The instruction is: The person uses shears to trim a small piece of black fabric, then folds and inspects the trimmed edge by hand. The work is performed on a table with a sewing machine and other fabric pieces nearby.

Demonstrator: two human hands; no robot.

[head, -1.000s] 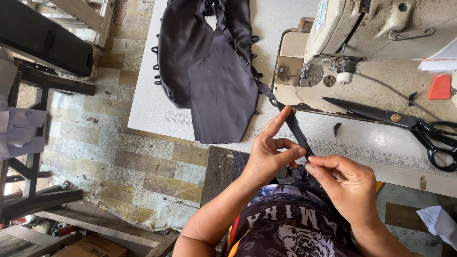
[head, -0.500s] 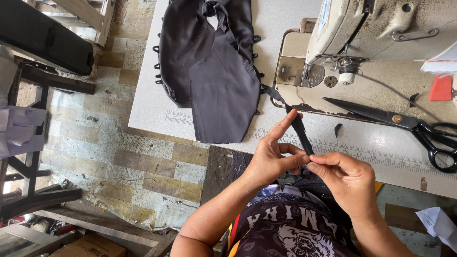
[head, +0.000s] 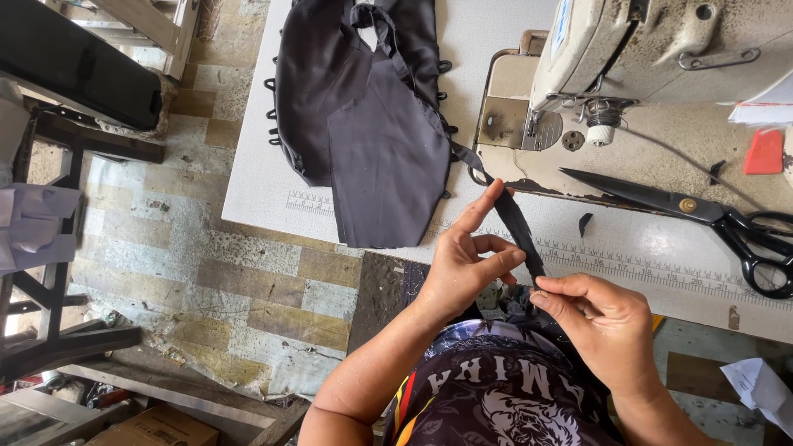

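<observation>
A narrow black fabric strip (head: 514, 219) runs from the dark garment (head: 372, 124) on the white table down toward my lap. My left hand (head: 467, 264) pinches the strip, its index finger stretched up along it. My right hand (head: 599, 326) grips the lower end of the same strip near the table's front edge. The garment lies flat, with small loops along both sides. A sewing machine (head: 628, 58) stands just beyond my hands.
Large black-handled scissors (head: 702, 219) lie on the white table (head: 273, 182) to the right. A red piece (head: 764, 151) sits near the machine base. Left of the table are a tiled floor (head: 165, 248), a dark bench (head: 74, 74) and wooden boards.
Both hands stayed on the strip; my left index finger shifted slightly along it and the strip is pulled a little straighter.
</observation>
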